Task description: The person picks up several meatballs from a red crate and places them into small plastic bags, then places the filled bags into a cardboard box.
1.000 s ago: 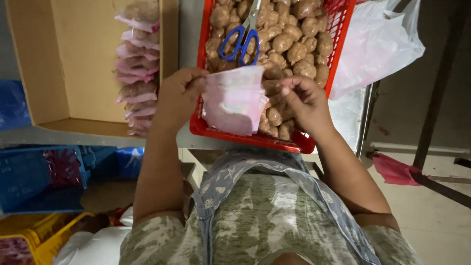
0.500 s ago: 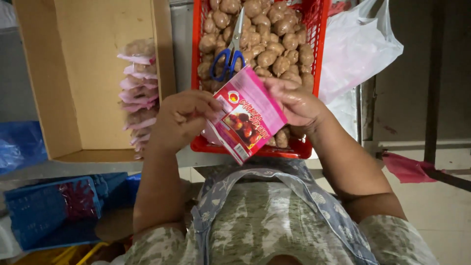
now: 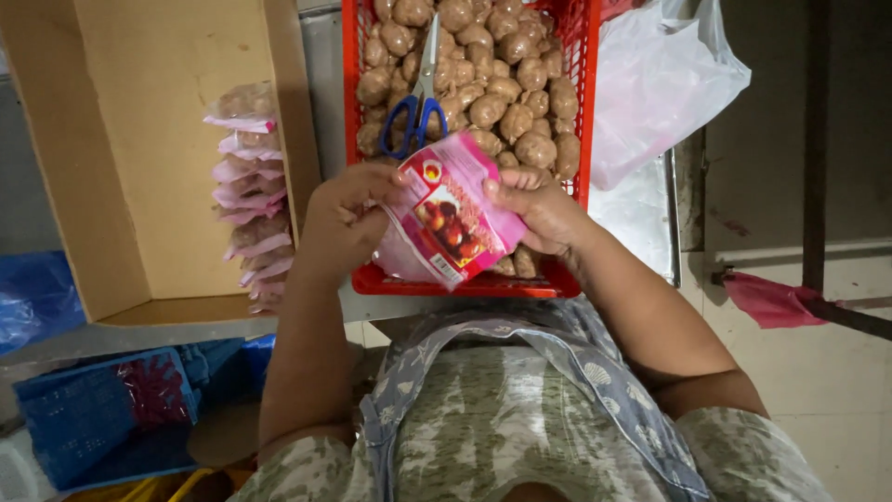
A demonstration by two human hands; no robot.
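We hold the pink packet [image 3: 451,221] over the red basket [image 3: 351,139], left hand [image 3: 346,223] pinching one edge, right hand [image 3: 537,206] the other. Long axis runs diagonally; both hands equally close.

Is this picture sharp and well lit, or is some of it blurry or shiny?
Head view: the pink packet held by both hands is sharp; soft glare on the clear plastic bag; edges bend outward like a wide lens; lower left corner dim.
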